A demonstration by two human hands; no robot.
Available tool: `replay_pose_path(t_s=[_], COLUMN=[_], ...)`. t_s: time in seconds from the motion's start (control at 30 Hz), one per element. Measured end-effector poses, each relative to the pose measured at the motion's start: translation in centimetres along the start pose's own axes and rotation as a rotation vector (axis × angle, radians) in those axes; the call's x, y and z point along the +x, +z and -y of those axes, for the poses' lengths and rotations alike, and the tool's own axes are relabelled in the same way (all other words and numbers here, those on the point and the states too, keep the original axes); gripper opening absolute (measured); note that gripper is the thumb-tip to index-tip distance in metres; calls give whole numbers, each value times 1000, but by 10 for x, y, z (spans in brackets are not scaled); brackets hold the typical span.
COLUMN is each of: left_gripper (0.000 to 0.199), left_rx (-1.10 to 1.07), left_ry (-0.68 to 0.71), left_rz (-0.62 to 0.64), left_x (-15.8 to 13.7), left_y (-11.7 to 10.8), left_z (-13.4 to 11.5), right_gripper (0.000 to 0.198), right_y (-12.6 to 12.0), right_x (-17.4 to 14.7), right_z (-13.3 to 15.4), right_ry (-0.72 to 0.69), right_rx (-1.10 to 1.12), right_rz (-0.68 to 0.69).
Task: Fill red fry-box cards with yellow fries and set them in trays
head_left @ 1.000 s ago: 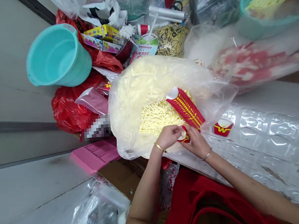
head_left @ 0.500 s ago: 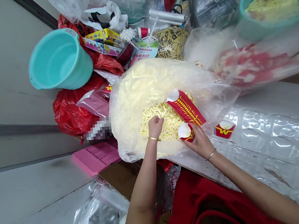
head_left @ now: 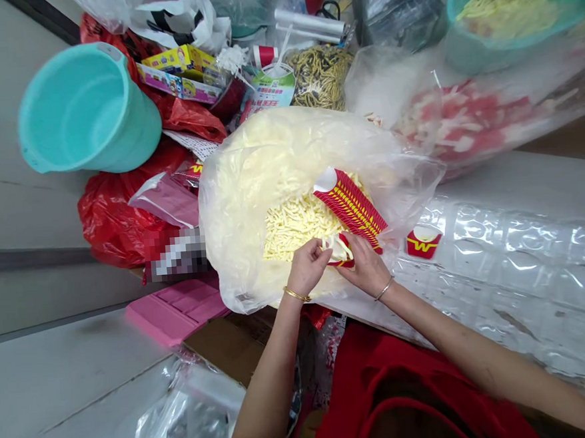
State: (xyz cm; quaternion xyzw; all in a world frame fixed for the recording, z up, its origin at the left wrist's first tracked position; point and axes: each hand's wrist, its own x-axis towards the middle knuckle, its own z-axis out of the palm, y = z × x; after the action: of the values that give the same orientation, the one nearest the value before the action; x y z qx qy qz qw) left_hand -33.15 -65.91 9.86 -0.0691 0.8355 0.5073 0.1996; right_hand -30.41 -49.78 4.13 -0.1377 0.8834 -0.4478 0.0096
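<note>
Carton (head_left: pixel 344 263), small, red and yellow, at the near edge of a big clear plastic bag (head_left: pixel 230 183), white sticks showing in its mouth. Gripped at its right side by the right hand (head_left: pixel 367 264). Left hand (head_left: pixel 306 266) at the opening, thumb and fingers bunched close together; impossible to tell from here if closed on a stick. Just behind, on the bag's loose pale sticks (head_left: pixel 288 229), a nested stack of matching cartons (head_left: pixel 354 208), slanting. To the right, on clear moulded plastic sheeting (head_left: pixel 499 244) over the counter, one more carton (head_left: pixel 424 242), bearing a yellow mark readable from here as "W". Similar yellow "W" on a packet (head_left: pixel 196 169) left of the bag. Beyond the bag, a tag (head_left: pixel 273 90) with red characters and a QR-like square, too small to read. Beside it, a bag of golden-brown strips (head_left: pixel 320 77). Farther left, a yellow-and-purple box (head_left: pixel 179 73) and a turquoise bucket (head_left: pixel 79 114).
</note>
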Motion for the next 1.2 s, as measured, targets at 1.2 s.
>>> replay_pose_path(t_s=[1.2], left_gripper=[17], left_rx=[858], left_ry=[174], left_rz=[-172], left_x=[75], left_y=[-16], left_z=[18], right_gripper=[73], right_y=[-7], right_x=[-19], right_z=[-34], right_ry=[54], right_rx=[17], right_rz=[-9])
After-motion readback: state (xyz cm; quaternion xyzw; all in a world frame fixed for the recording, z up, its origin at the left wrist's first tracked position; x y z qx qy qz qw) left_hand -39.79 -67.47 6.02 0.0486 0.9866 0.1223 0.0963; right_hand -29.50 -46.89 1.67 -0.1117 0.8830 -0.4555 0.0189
